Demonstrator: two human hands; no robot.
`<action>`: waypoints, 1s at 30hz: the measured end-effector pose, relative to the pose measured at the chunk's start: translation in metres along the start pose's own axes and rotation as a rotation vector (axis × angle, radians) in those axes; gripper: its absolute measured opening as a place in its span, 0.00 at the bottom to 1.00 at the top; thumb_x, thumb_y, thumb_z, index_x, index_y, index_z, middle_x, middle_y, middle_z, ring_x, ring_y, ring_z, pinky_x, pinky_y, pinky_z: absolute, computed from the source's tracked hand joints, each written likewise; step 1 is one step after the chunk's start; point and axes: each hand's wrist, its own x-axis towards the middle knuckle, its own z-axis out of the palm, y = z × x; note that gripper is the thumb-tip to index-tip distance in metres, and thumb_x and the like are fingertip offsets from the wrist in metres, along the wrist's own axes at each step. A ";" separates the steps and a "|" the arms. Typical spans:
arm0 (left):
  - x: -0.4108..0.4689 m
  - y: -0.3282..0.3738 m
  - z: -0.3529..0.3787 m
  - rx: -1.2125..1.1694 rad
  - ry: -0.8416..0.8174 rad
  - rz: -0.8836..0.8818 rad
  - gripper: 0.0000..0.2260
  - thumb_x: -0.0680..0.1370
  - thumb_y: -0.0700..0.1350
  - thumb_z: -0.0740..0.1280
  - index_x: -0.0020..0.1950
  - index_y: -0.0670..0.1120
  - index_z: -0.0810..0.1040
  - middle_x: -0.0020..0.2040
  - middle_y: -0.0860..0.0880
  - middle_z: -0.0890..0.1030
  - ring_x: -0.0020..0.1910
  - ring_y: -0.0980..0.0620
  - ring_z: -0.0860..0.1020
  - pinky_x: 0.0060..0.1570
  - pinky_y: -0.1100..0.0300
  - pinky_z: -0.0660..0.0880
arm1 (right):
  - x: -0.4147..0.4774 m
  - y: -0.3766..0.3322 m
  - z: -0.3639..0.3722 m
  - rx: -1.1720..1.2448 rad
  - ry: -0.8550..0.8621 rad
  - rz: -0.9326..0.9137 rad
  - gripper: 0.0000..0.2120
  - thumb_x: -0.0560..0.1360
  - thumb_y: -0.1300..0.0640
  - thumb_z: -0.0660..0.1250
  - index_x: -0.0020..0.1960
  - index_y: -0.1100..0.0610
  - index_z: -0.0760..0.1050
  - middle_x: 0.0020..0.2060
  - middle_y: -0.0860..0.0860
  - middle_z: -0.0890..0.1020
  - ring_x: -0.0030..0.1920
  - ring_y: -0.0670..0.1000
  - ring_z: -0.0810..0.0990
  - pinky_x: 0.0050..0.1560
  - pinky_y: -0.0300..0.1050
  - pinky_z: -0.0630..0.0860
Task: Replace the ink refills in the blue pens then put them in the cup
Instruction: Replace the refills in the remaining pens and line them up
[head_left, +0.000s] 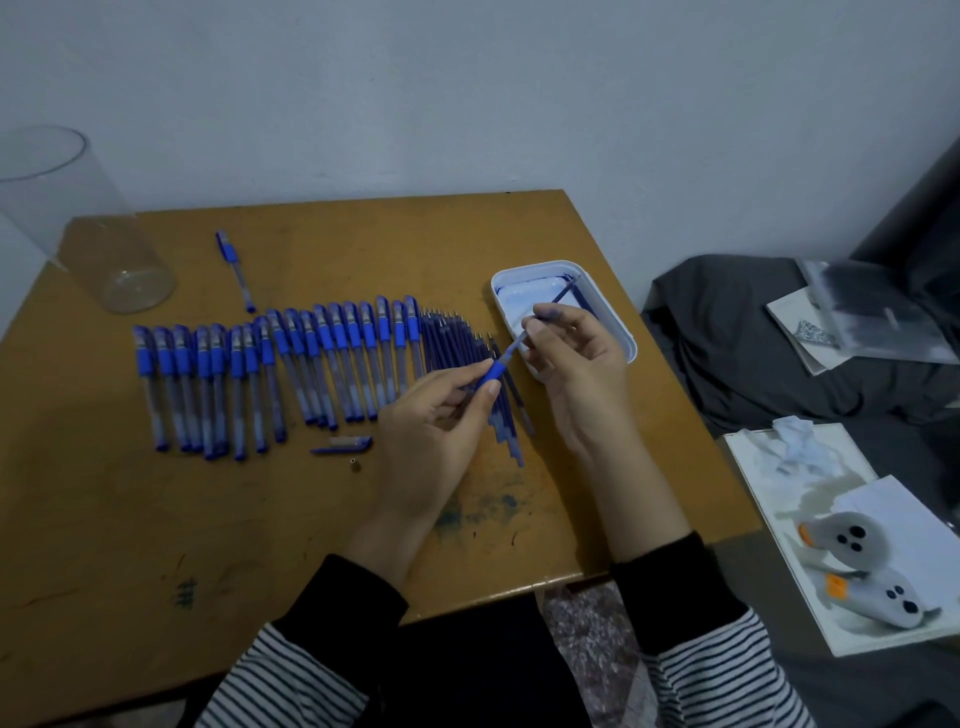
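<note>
My left hand (441, 415) grips an uncapped blue pen barrel (493, 371) by its blue grip. My right hand (576, 358) pinches a thin blue ink refill (563, 293) that sticks out of the barrel's tip end, over the white tray (618, 322). A long row of capped blue pens (280, 364) lies across the table, with a pile of loose refills (467, 353) at its right end. One more blue pen (236, 270) lies apart at the back. A clear plastic cup (98, 234) stands at the back left corner, empty. A loose pen cap (343, 444) and a small tip piece (354, 464) lie near my left hand.
The wooden table (208, 519) has ink stains near its front edge. To the right lie dark grey fabric (753, 338), papers, and two white controllers (852, 540) on a white board. A plain wall stands behind the table.
</note>
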 end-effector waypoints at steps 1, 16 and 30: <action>0.000 0.000 0.000 0.001 0.000 0.002 0.12 0.78 0.42 0.73 0.61 0.46 0.82 0.50 0.54 0.83 0.46 0.58 0.82 0.45 0.65 0.81 | 0.000 0.000 0.000 0.010 0.000 0.002 0.07 0.76 0.67 0.68 0.53 0.61 0.78 0.43 0.52 0.82 0.42 0.47 0.80 0.48 0.42 0.78; -0.001 -0.002 0.001 0.010 -0.002 -0.029 0.12 0.78 0.45 0.72 0.61 0.45 0.83 0.51 0.51 0.85 0.47 0.57 0.83 0.46 0.57 0.82 | -0.011 -0.008 -0.004 -0.391 -0.129 -0.272 0.06 0.77 0.66 0.68 0.52 0.58 0.80 0.46 0.53 0.83 0.48 0.51 0.81 0.51 0.45 0.78; -0.002 0.003 -0.003 -0.006 0.016 -0.043 0.12 0.78 0.45 0.72 0.61 0.47 0.83 0.51 0.54 0.84 0.49 0.59 0.82 0.48 0.61 0.81 | -0.022 0.001 0.008 -0.390 -0.002 -0.438 0.08 0.79 0.64 0.67 0.57 0.61 0.80 0.51 0.55 0.82 0.52 0.56 0.82 0.52 0.60 0.80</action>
